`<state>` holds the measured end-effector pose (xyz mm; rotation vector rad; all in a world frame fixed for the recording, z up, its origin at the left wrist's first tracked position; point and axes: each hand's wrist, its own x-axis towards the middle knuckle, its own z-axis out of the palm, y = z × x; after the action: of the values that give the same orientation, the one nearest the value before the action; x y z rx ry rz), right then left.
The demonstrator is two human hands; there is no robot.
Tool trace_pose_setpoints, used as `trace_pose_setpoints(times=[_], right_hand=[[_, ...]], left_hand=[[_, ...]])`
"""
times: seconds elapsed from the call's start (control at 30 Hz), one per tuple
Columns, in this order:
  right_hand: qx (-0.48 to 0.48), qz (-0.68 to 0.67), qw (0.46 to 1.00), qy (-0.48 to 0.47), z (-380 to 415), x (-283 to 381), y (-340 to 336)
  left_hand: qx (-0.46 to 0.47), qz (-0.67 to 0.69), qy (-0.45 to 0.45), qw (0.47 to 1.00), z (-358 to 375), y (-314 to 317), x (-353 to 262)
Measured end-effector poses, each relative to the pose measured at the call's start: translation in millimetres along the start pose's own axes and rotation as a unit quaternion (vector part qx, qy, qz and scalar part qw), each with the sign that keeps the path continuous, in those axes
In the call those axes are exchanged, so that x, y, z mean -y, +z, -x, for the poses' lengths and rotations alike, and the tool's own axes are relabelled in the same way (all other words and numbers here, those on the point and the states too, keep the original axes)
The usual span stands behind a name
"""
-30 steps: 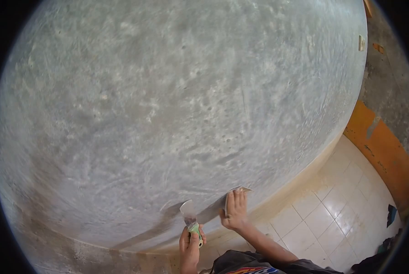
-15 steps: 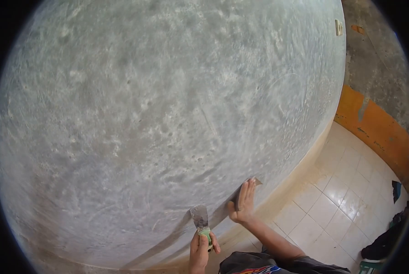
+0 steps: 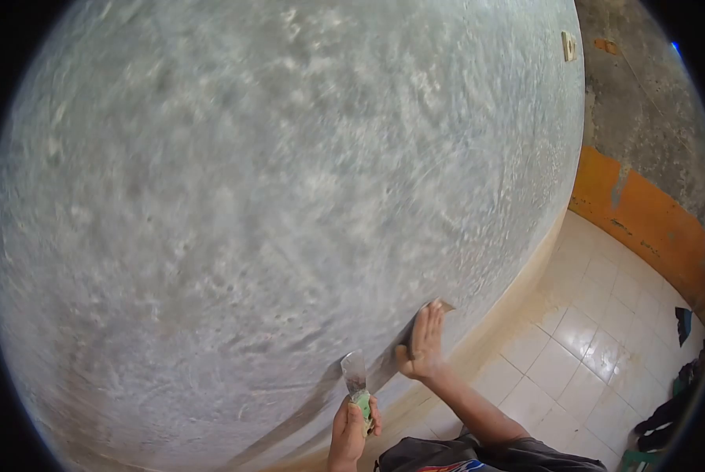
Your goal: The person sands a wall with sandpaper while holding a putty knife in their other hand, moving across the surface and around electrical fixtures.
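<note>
My left hand (image 3: 351,429) is closed round the green handle of a putty knife (image 3: 354,377). Its broad metal blade points up, close to the grey wall (image 3: 250,236); whether it touches cannot be told. To the right, my right hand (image 3: 425,340) lies flat against the wall, fingers together and stretched upward. Beneath those fingers is a piece of sandpaper (image 3: 447,305), pressed to the wall; only a brownish corner shows past the fingertips, the rest being covered by the hand.
The wall is patchy and meets a tiled floor (image 3: 553,366) dusted with tan powder along its foot. An adjoining wall carries an orange band (image 3: 643,212). A socket or switch plate (image 3: 568,46) sits high on the right. Dark items (image 3: 663,421) lie at lower right.
The putty knife in my left hand has shifted slightly right and turned, its blade now lighter. My right hand stays nearly in place with the sandpaper. The view has shifted a little.
</note>
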<state>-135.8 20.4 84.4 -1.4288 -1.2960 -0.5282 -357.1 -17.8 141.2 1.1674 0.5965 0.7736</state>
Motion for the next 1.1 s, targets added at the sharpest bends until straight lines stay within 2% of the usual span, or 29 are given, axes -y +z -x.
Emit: trace_pose_setpoints(times=[0.07, 0.17, 0.27, 0.4, 0.5, 0.57, 0.63, 0.7, 0.77, 0.9, 0.97, 1.03, 1.1], right_hand=[[-0.047, 0.006, 0.999, 0.019, -34.4, -20.2, -17.2], [-0.089, -0.005, 0.996, 0.016, -145.2, -31.9, -75.5], [-0.061, 0.048, 0.997, -0.031, -174.3, -28.3, -86.6], [0.032, 0.045, 0.992, -0.109, -84.1, -73.1, -58.8], [0.023, 0.024, 0.996, -0.079, -68.1, -133.3, -60.6], [-0.017, 0.065, 0.997, -0.044, -130.3, -142.7, -92.1], [-0.033, 0.047, 0.996, -0.068, -195.1, -142.0, -123.2], [-0.038, 0.055, 0.995, -0.076, -218.1, -131.0, -131.1], [-0.042, 0.067, 0.994, -0.079, -211.5, -131.9, -128.2], [0.082, 0.042, 0.991, -0.098, -84.1, -171.0, -88.5], [0.055, 0.036, 0.996, -0.066, -73.5, -190.4, -89.9], [0.002, 0.031, 0.999, -0.025, -95.6, -200.9, -95.5], [-0.037, 0.02, 0.999, -0.021, -176.2, -196.4, -128.3]], left_hand=[[-0.002, -0.009, 0.011, 1.0, -8.8, 15.7, 4.1], [0.006, 0.012, -0.022, 1.0, -21.1, 40.8, 4.5], [0.003, 0.016, 0.003, 1.0, -41.0, 70.6, 10.8], [-0.013, 0.043, 0.009, 0.999, -66.2, 104.6, 24.0], [-0.028, 0.031, -0.004, 0.999, -80.9, 127.2, 32.2], [-0.034, 0.037, -0.002, 0.999, -89.5, 139.1, 38.4], [-0.039, 0.044, -0.001, 0.998, -95.4, 151.6, 44.6], [-0.026, 0.069, -0.001, 0.997, -101.6, 162.7, 48.1], [-0.025, 0.082, -0.005, 0.996, -109.4, 174.2, 53.9], [-0.01, 0.1, -0.005, 0.995, -124.7, 189.7, 59.0], [-0.003, 0.098, -0.009, 0.995, -127.5, 191.0, 59.4], [0.003, 0.096, -0.018, 0.995, -134.3, 190.7, 60.8], [0.006, 0.083, -0.023, 0.996, -137.2, 190.6, 59.7]])
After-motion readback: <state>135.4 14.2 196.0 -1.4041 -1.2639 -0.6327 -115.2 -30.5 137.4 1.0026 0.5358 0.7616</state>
